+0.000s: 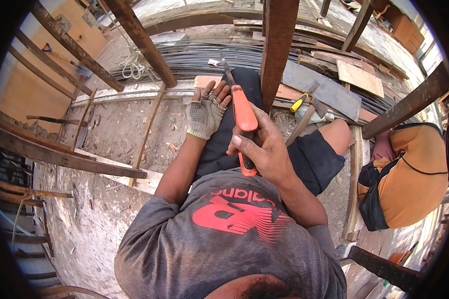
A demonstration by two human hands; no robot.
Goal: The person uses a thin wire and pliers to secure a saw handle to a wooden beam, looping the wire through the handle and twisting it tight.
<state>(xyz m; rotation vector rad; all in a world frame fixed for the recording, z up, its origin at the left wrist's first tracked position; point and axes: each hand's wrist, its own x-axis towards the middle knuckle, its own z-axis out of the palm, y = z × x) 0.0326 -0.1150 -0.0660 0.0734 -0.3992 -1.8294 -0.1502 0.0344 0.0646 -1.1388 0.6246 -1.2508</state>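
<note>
Out in front of my lap, my right hand [267, 147] is closed around the dark grip of a saw [245, 109] with an orange-red handle. It looks like a hacksaw seen edge-on, its narrow blade pointing away from me. My left hand [205, 114], in a grey knit fingerless glove, lies open beside the saw with its fingers spread. Nothing is in its palm, and its fingertips are near the base of the blade. Right of the saw, by my knee, are a yellow-handled tool [298, 103] and a hatchet-like tool [304, 121] with a wooden handle.
Upright wooden posts [278, 45] stand close ahead and around me. Long dark rods [184, 59] lie across the front, with a grey sheet [329, 92] and plywood [361, 78] over them. A white rope coil [132, 68] sits at left. A bulky orange fabric shape [414, 174] is at right.
</note>
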